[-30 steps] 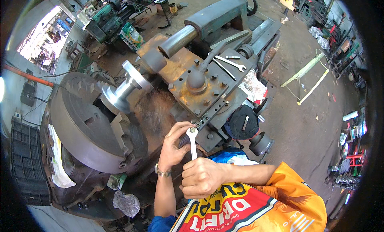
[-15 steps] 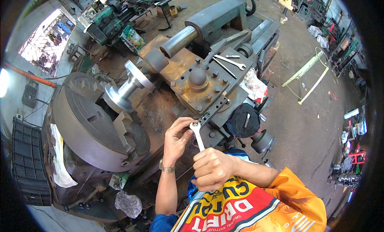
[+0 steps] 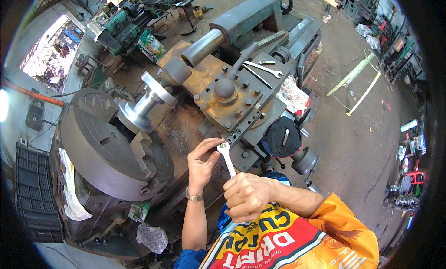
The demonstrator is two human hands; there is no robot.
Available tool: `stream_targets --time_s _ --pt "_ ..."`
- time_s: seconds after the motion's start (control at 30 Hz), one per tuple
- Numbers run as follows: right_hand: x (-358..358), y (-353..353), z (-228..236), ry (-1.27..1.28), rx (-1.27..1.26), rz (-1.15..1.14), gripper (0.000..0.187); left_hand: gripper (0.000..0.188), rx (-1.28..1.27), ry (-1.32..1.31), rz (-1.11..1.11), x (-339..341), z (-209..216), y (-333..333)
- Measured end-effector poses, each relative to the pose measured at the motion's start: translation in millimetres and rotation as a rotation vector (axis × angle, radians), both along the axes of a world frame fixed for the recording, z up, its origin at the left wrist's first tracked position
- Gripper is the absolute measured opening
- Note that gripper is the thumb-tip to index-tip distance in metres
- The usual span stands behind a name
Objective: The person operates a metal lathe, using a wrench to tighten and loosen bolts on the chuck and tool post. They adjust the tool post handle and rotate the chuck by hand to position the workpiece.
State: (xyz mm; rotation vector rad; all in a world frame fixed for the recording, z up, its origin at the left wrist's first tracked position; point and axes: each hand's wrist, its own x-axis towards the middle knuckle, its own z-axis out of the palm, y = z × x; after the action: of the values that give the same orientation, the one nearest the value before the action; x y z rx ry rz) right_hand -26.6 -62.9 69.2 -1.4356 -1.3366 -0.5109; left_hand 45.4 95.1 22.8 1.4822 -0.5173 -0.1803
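The right hand (image 3: 250,197) is closed in a fist around the shank of a pale, smooth steel wrench (image 3: 229,165). The wrench runs forward from that grip to a rounded head beside the fingertips of the left hand (image 3: 202,163), whose thumb and fingers are bent in a narrow pinch; what lies between them is too small to tell. Just past the wrench head, a dark, flat metal bar with round holes (image 3: 242,132) runs along the edge of a square, rust-stained steel tool post (image 3: 217,112), studded with square-headed bolts and topped by a ball-shaped lever hub (image 3: 225,90), bulky ahead of the grip. Right of the grip lies a crumpled black cloth cap (image 3: 277,141); beyond it, a white rag with red patches (image 3: 293,96). Farther ahead lies a silver open-ended wrench (image 3: 265,70). Left of both hands stand a massive, dull grey cylindrical chuck (image 3: 100,146) and a bright, turned, flanged metal piece (image 3: 145,104).
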Motion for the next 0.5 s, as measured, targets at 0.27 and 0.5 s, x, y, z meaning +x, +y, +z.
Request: stream_targets --time_s 0.27,0.5 --pt "0 -6 -6 0.006 -0.017 0.041 0.032 0.028 -0.064 0.060 0.068 -6 -9 -2" --pt "5 -8 1 0.007 -0.022 0.094 0.032 0.027 -0.080 0.029 0.099 -4 -17 -3"
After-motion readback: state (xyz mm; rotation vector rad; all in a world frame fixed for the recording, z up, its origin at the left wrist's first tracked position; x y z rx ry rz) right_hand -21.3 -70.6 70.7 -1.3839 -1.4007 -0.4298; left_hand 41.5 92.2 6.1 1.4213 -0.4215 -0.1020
